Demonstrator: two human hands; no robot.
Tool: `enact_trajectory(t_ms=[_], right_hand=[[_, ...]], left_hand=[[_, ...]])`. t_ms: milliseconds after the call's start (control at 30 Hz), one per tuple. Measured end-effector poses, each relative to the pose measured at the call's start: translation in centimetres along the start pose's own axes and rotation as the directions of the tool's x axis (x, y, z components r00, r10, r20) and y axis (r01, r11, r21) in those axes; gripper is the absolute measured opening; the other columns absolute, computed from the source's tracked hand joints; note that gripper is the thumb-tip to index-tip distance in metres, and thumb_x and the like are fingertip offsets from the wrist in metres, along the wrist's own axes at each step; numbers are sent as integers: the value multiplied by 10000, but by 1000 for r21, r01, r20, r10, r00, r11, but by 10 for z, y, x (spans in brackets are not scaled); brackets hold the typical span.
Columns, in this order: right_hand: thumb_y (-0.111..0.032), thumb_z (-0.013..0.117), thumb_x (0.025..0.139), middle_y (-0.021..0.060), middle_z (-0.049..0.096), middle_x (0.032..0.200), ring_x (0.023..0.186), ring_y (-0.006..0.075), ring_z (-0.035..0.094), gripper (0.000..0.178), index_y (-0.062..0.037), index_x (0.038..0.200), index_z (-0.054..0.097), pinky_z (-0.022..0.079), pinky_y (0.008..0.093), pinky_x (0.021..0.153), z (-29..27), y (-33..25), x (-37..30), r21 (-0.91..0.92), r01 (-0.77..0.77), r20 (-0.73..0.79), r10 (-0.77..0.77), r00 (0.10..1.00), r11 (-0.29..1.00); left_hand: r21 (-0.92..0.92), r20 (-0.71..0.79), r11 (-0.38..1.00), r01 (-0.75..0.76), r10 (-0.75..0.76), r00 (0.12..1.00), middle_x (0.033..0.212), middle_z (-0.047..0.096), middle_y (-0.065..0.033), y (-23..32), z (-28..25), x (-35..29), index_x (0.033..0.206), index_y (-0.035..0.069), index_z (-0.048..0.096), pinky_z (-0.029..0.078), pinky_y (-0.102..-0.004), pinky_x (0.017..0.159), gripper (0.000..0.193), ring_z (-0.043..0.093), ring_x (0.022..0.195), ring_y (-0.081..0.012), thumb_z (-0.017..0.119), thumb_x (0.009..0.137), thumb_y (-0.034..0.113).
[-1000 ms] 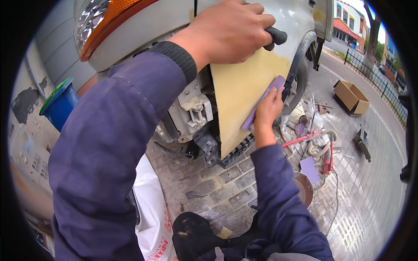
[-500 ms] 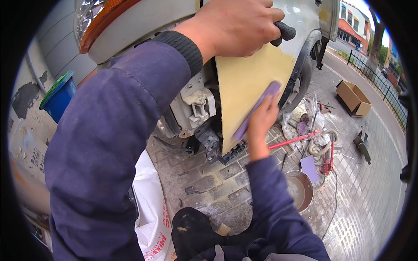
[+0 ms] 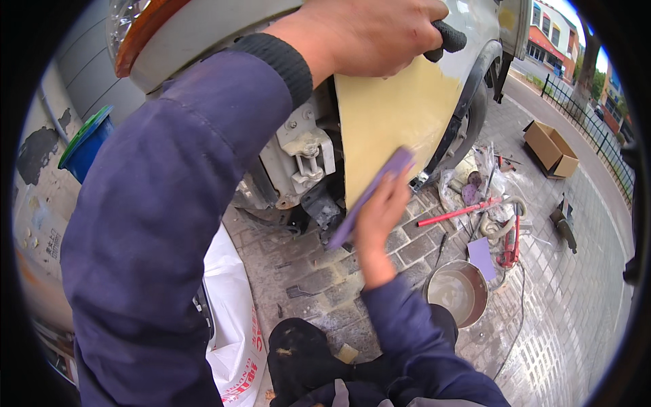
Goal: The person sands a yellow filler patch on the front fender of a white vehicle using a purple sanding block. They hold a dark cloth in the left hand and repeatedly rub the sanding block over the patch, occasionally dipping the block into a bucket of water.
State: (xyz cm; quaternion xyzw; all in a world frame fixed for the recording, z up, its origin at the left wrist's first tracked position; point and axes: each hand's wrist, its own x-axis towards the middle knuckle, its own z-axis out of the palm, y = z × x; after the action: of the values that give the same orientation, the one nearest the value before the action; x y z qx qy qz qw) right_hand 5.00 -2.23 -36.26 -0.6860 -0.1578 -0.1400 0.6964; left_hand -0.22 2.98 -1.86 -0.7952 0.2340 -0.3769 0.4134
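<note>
A purple sanding pad [image 3: 371,198], long and narrow, lies slantwise along the lower part of a vehicle panel [image 3: 386,115] coated in pale yellow. My right hand [image 3: 381,211] is closed on the pad, pressing it toward the panel's lower front edge, where one end sticks out past the edge. Up at the panel's top, my left hand [image 3: 376,34] curls its fingers round a black, rough-textured piece [image 3: 445,41] that looks like a handle. Most of that piece is hidden by my fingers. Just left of the panel, bare metal brackets [image 3: 308,159] are exposed.
On the paving at right stand a bucket [image 3: 458,292] of cloudy water, a purple sheet [image 3: 481,259], a red-handled tool [image 3: 461,212] and an open cardboard box [image 3: 550,149]. A white sack [image 3: 234,305] lies at lower left, a blue bin [image 3: 87,146] farther left. The vehicle's wheel [image 3: 471,125] is beyond the panel.
My right hand and the sanding pad have moved down and to the left along the panel. My left hand keeps its hold on the black piece.
</note>
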Motion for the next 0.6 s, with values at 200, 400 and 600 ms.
enact_trajectory(t_ms=[200,400,600], right_hand=[[-247,535,1189,248,682,1363,1257,282,630,545,44,1648,499,482,388,1106,1,20,28,105,31,-29,-28,999,994],[-230,539,1171,236,715,1184,1075,284,658,551,107,1607,509,514,434,972,4,17,25,290,-3,-76,27,997,957],[-230,578,1167,279,610,1364,1216,343,582,579,46,1665,475,448,452,1078,8,29,-13,88,174,-118,-164,980,981]], left_hand=[[15,47,1000,3,-4,999,982,720,-49,0,2,0,822,121,787,569,-419,855,87,713,1005,-246,723,872,151],[13,39,1000,2,-3,999,988,715,-53,0,-4,0,836,118,787,568,-421,861,82,709,994,-249,728,869,164],[41,27,998,-44,42,999,981,706,-47,1,1,-1,833,122,776,561,-423,862,82,697,967,-251,732,875,177]])
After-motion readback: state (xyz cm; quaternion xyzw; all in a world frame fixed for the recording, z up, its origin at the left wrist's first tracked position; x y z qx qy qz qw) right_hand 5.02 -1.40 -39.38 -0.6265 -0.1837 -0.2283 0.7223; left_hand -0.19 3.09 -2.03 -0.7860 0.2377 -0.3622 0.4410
